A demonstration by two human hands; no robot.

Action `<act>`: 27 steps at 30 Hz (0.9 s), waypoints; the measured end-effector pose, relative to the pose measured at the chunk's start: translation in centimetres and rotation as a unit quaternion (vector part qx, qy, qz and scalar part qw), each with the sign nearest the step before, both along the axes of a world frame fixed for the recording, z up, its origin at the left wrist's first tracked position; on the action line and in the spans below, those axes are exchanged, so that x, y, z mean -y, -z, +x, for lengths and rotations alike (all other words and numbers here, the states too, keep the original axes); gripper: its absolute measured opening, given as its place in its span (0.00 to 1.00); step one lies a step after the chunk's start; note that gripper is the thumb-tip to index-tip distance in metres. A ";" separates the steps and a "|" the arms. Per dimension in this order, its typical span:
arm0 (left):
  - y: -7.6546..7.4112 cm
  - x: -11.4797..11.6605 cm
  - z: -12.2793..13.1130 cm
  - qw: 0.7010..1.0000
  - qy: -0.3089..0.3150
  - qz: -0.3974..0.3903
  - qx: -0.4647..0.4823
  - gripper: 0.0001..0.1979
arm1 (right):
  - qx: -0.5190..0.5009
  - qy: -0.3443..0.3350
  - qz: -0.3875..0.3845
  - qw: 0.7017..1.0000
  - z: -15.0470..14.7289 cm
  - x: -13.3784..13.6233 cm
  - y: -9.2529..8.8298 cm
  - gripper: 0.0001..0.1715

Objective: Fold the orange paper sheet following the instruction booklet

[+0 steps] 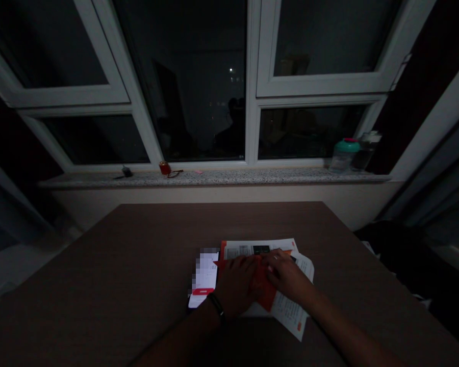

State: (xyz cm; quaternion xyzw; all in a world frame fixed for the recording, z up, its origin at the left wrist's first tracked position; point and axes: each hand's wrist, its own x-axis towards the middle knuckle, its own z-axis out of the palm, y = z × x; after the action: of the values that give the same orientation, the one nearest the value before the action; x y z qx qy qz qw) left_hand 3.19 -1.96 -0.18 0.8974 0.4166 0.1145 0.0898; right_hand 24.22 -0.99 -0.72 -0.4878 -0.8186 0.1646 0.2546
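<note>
Orange paper (pixel 260 285) under both hands — left hand (pixel 235 285), right hand (pixel 286 275).

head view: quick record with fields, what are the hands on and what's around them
left hand: flat on red-orange paper sheet
right hand: flat on the same sheet
under the sheet: white printed leaflets
left of left hand: lit phone screen
surface: brown wooden table
on speckled stone windowsill: clear bottle with teal lid
light: dim
</note>
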 end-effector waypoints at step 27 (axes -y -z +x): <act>0.3 0.0 0.3 0.999 -0.047 0.003 -0.009 0.25 | 0.029 0.036 0.042 0.998 0.7 -0.2 0.6 0.14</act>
State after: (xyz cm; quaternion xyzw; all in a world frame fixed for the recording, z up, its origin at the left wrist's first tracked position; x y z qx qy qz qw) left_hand 3.49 -1.92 -0.44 0.8780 0.4588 0.1119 0.0784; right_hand 24.95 -0.80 -1.27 -0.5101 -0.8138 0.1068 0.2571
